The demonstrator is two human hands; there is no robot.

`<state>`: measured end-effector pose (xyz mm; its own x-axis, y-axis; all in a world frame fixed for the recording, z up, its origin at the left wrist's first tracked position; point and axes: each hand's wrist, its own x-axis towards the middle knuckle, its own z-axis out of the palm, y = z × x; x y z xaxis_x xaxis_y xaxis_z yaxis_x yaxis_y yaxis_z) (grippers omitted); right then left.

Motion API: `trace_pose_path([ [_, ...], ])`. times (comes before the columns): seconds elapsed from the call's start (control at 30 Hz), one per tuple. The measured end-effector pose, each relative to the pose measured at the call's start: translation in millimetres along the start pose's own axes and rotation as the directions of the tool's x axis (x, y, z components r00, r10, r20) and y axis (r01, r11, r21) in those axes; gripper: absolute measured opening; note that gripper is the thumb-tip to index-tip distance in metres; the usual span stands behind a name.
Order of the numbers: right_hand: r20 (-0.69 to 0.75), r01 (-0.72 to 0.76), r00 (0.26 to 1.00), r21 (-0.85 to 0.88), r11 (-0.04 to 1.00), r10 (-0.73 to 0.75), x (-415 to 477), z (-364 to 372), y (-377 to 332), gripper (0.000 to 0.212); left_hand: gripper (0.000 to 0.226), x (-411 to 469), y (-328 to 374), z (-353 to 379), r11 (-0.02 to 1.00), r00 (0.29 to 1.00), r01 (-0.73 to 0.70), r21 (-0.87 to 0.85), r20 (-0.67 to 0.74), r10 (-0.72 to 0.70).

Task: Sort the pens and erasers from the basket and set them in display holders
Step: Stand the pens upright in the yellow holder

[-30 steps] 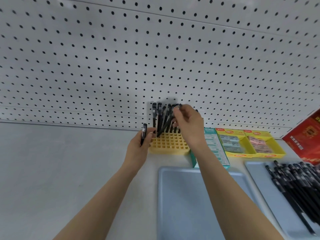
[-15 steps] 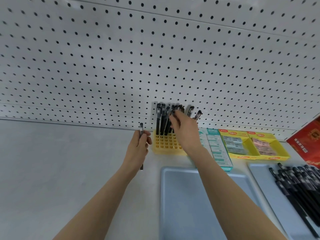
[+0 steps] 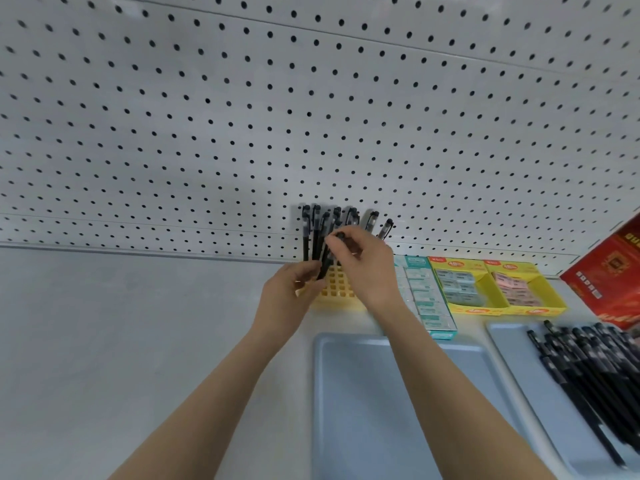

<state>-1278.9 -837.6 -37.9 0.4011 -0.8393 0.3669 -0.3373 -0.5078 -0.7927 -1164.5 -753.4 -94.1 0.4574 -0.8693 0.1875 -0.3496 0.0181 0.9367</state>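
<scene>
A blue tray (image 3: 363,403) lies nearest on the tabletop (image 3: 138,341). Beyond it, the left hand (image 3: 287,292) curls its grip round the lower end of a black pen (image 3: 325,261), and the right hand (image 3: 369,271) pinches the top. The pen stands nearly upright, its top leaning right, at the yellow holder (image 3: 337,296), where other pens (image 3: 306,233) stand before the pegboard (image 3: 242,116).

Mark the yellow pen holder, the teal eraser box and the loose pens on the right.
yellow pen holder (image 3: 341,292): head view, bare part of its grid top.
teal eraser box (image 3: 441,335): head view, its near teal end.
loose pens (image 3: 588,372): head view, a barrel in mid-pile.
</scene>
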Motion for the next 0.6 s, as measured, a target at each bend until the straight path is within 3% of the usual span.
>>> trace_pose_path([
  [0.07, -0.095, -0.038, 0.995, 0.001, 0.999, 0.038, 8.1, -15.5, 5.1, 0.014, 0.031, -3.6, -11.6, -0.5, 0.956, 0.994, -0.111, 0.271, 0.043, 0.103],
  [0.17, -0.208, -0.008, 0.978, -0.066, 0.998, -0.006, 17.9, -31.5, 9.3, 0.016, 0.028, -8.4, -25.4, 1.8, 0.856, 0.967, -0.255, 0.450, 0.109, 0.231],
  [0.43, -0.154, 0.071, 0.984, -0.118, 0.990, -0.089, 22.0, -13.2, 20.0, 0.017, 0.029, -9.2, -28.6, 2.5, 0.822, 0.949, -0.307, 0.479, 0.091, 0.302],
  [0.6, -0.098, 0.113, 0.985, -0.246, 0.963, -0.141, 20.2, -6.4, 23.4, 0.018, 0.027, -8.3, -27.1, 2.3, 0.817, 0.950, -0.302, 0.492, 0.087, 0.299],
])
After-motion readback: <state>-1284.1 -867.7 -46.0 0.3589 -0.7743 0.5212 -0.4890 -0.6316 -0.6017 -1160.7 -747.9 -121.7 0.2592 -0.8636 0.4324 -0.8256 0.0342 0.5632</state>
